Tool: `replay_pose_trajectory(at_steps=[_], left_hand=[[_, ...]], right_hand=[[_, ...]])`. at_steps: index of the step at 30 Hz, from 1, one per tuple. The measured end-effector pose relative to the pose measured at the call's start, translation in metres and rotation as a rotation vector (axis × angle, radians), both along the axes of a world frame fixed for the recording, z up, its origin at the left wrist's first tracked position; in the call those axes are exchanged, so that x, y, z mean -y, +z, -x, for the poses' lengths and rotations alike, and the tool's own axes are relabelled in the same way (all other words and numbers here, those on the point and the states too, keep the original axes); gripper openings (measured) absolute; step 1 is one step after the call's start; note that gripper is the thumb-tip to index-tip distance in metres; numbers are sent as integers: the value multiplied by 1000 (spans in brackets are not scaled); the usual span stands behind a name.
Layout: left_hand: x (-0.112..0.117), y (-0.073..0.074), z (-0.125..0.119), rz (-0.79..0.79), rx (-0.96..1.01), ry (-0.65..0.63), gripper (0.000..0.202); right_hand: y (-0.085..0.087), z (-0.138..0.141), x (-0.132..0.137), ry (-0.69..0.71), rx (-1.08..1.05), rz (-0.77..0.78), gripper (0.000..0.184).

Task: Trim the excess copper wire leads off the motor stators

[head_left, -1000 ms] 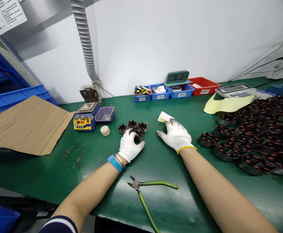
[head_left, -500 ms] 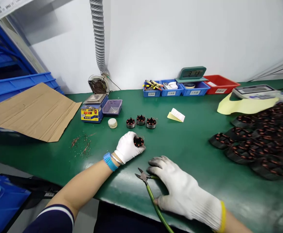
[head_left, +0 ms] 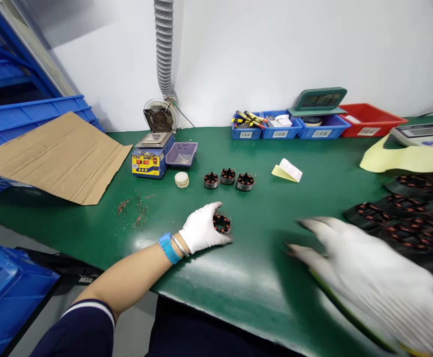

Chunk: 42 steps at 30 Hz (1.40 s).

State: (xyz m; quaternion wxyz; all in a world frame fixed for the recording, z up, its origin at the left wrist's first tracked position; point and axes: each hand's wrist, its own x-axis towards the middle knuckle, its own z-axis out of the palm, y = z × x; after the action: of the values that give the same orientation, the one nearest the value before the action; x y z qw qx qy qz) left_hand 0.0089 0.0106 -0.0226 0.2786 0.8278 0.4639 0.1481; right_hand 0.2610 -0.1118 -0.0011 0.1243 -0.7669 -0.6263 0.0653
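My left hand (head_left: 203,229), in a white glove, curls its thumb and fingers around a motor stator (head_left: 222,223) with copper windings, low over the green table. Behind it stand three more stators: one on the left (head_left: 211,180), one in the middle (head_left: 228,176) and one on the right (head_left: 245,182). My gloved right hand (head_left: 365,272), smeared by motion, is at the right with thumb and forefinger apart. Under its palm runs the green handle of diagonal cutters (head_left: 345,310); the jaws are hidden. Many stators (head_left: 405,218) lie just beyond this hand.
At the left are wire scraps (head_left: 138,208), a round white tub (head_left: 182,179), a solder pot (head_left: 150,157), a purple tray (head_left: 182,154) and cardboard (head_left: 60,158). Blue bins (head_left: 281,133), a clock (head_left: 320,99) and a red bin (head_left: 372,120) line the wall. Paper slips (head_left: 288,170) lie mid-table.
My right hand has swung right toward the many stators, and the cutters have gone with it. My left hand still holds its stator, now seen more from above. The view has shifted right.
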Motion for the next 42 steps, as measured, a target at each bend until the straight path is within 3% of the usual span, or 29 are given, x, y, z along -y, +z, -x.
replay_pose_trajectory(at_steps=[3,5,7,11,18,24,26,31,34,37,39,42], left_hand=[[2,-3,-3,-30,-5,-62,92],[4,-5,-4,-49,-11,-78,86],[5,-6,-5,-64,-20,-71,83],[6,-8,-7,-89,-48,-85,83],[6,-5,-10,-61,-93,-97,90],[-2,10,5,69,-25,-284,133],[-7,9,10,92,39,-324,131],[-11,2,9,117,74,-387,104],[-9,0,4,65,31,-330,103],[-7,-2,1,20,21,-272,110],[-5,-4,1,14,17,-262,115],[-4,-4,1,8,5,-266,113]], right_hand=[[8,64,-32,56,-149,147,69],[5,90,-50,125,-236,214,53],[0,99,-59,135,-287,254,38],[-2,90,-53,86,-285,343,36],[-2,70,-47,168,-287,479,28],[-15,57,-49,214,-279,456,33],[-18,59,-49,193,-281,466,36],[-19,60,-48,243,-200,471,32],[-10,52,-55,81,-41,553,27],[1,52,-59,-59,-47,566,29],[2,60,-58,2,-107,548,34],[-6,67,-54,215,-160,515,35]])
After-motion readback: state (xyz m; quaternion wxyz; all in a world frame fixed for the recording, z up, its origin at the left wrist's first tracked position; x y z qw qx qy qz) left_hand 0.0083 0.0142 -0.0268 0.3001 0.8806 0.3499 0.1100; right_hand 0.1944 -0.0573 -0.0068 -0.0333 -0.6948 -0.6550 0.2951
